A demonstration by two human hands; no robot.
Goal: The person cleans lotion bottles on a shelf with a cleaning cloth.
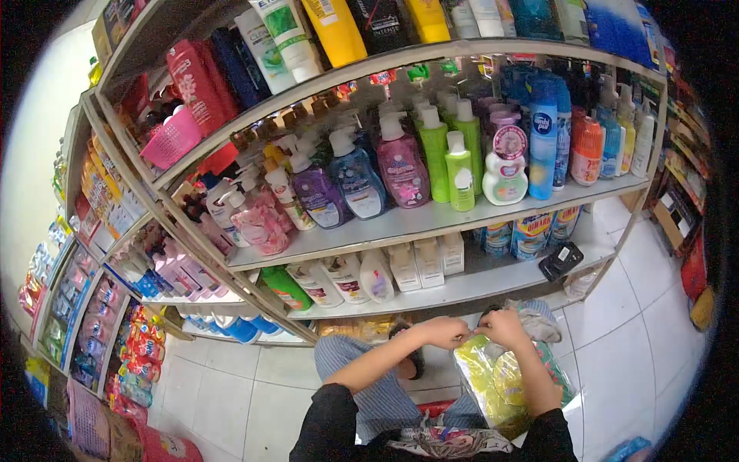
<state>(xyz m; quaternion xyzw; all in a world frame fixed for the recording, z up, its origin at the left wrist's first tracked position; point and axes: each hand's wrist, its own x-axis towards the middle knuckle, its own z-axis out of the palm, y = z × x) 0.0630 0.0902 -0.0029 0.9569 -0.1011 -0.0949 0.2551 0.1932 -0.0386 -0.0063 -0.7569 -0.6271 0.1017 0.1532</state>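
Person crouching before white shop shelf (431, 222) of pump bottles (400, 163), left hand (445, 333) and right hand (504, 326) both pinching top of crinkly yellow-green plastic bag (493, 381), sitting low by knees. Close, even grips look best for sparing thin film.

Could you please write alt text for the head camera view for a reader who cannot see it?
A person's left hand and right hand meet at the top of a yellow-green plastic bag, fingers closed on it, above a white tiled floor. Ahead, shop shelves hold rows of pump bottles and tubes.
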